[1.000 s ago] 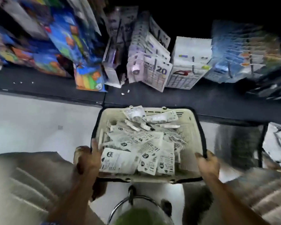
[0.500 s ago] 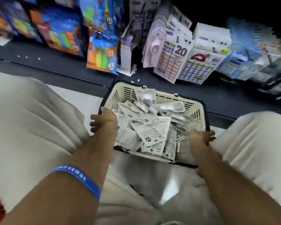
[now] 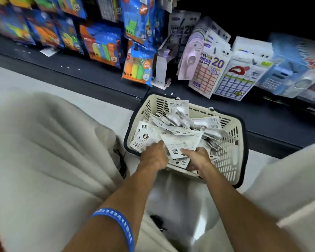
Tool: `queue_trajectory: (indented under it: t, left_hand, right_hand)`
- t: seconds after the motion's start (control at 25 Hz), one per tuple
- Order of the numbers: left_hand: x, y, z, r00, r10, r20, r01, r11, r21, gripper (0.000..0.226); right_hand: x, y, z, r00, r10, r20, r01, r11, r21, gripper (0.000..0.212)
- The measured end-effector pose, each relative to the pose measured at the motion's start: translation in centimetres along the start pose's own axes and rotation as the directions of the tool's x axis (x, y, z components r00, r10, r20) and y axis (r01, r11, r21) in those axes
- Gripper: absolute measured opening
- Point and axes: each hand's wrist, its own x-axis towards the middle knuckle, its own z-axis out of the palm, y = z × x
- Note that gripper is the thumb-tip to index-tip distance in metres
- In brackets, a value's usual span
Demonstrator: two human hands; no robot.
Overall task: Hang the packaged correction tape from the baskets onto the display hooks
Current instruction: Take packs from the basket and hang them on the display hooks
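Left hand (image 3: 154, 154) and right hand (image 3: 196, 158) both reach into the basket's (image 3: 233, 160) near end, fingers curled among correction tape packs (image 3: 182, 140); exact grip hidden. Packs heaped loose in the basket: probably light, slippery, bendy card. Best pinched at the top edge. Beyond the basket, hanging sticker packs (image 3: 210, 70).

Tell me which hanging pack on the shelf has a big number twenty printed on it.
The white sticker pack with the red-outlined label grid, hanging directly behind the basket. Its blue "20" sits top right; the neighbouring pack to its right shows a blue grid and a red shape instead.
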Motion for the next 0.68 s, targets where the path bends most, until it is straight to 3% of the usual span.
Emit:
queue_trajectory:
  t: [0.12,0.2,0.28,0.32,0.4,0.48,0.56,0.6,0.68]
  left_hand:
    - [1.6,-1.9,-0.9,0.969,0.176,0.176,-0.152,0.978,-0.142,0.104]
    - [3.2,-2.0,-1.6,0.938,0.298,0.179,-0.273,0.950,-0.152,0.120]
    - [5.7,-1.4,-1.7,0.930,0.365,-0.045,-0.362,0.930,0.058,0.103]
    - [7.0,-1.1,-1.6,0.910,0.371,-0.185,-0.341,0.924,0.172,0.087]
    - [9.2,-0.6,-1.5,0.877,0.368,-0.310,-0.319,0.927,0.199,0.060]
    - [10.6,-0.4,-1.7,0.908,0.333,-0.255,-0.365,0.927,-0.089,0.046]
    - [11.1,0.1,-2.5,0.962,0.262,-0.075,-0.264,0.831,-0.489,0.025]
    - [11.4,0.1,-3.0,0.963,0.268,0.008,-0.210,0.774,-0.597,0.017]
    - [11.6,-0.2,-4.2,0.948,0.294,0.125,-0.127,0.707,-0.696,0.027]
  right_hand:
    - [0.3,-2.5,0.5,1.000,0.008,-0.020,-0.004,0.982,0.190,0.046]
    - [0.5,-4.7,-0.6,0.998,0.051,-0.020,-0.044,0.962,0.268,0.032]
    - [0.9,-6.7,-1.4,0.995,0.099,0.018,-0.100,0.954,0.281,0.017]
    - [0.9,-7.6,-1.4,0.993,0.103,0.051,-0.113,0.956,0.272,0.013]
    - [1.4,-8.8,-1.3,0.990,0.094,0.105,-0.117,0.964,0.239,0.008]
    - [2.3,-9.9,-1.5,0.993,0.089,0.082,-0.108,0.959,0.260,0.013]
    - [3.3,-10.1,-1.4,0.995,0.101,-0.002,-0.092,0.919,0.382,0.019]
    - [3.8,-10.0,-0.9,0.994,0.107,-0.035,-0.079,0.886,0.456,0.020]
    - [4.0,-9.3,0.6,0.991,0.135,0.004,-0.114,0.822,0.558,0.038]
